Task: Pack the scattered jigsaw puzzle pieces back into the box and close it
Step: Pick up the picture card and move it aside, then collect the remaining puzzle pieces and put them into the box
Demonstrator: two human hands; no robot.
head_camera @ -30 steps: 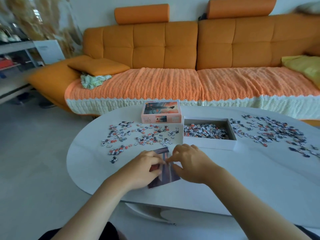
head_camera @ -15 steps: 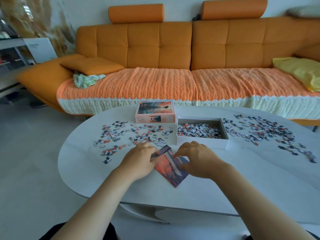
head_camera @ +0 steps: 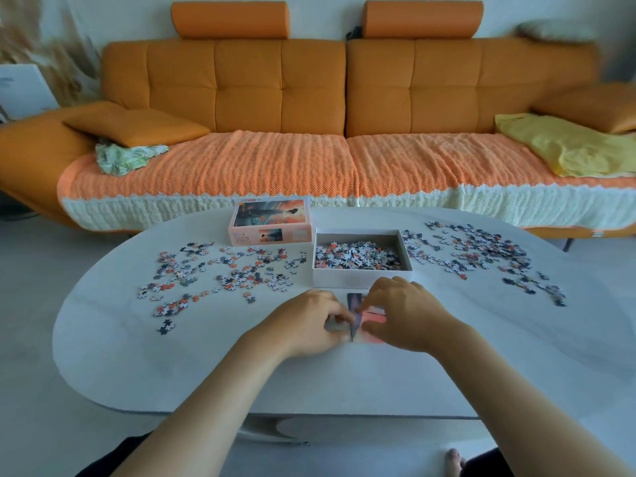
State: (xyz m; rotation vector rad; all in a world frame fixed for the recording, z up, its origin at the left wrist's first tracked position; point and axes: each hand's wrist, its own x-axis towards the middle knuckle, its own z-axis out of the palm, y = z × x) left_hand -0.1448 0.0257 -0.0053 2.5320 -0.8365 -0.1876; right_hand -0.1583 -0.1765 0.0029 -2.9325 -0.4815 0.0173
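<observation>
While many pieces are lying outside the box, step in hand: the person is, as I judge it, folding a small printed picture sheet (head_camera: 356,304) to go in with the puzzle.
Left hand (head_camera: 309,321): fingers are curling in and pinching the sheet's left part, where a dark edge is standing up like a crease.
Right hand (head_camera: 402,315): fingers are bending over the sheet's right, orange part and gripping it beside that crease.
Picture sheet: it is lying on the table (head_camera: 344,380) between the two hands, just in front of the box tray, and they are hiding most of it.
Box tray (head_camera: 361,278): it is sitting open at mid-table, partly filled with pieces.
Lid (head_camera: 272,232): it is resting picture-up just behind and left of the tray; whether they are touching, I cannot tell.
Left scatter of pieces (head_camera: 223,270) and right scatter of pieces (head_camera: 481,256): both are spreading beside the tray, not yet packed.
Next move: pressing the fold flat and dropping the sheet into the tray is probably coming next, then gathering each scatter; the small, light pieces are calling for sweeping rather than picking singly.
</observation>
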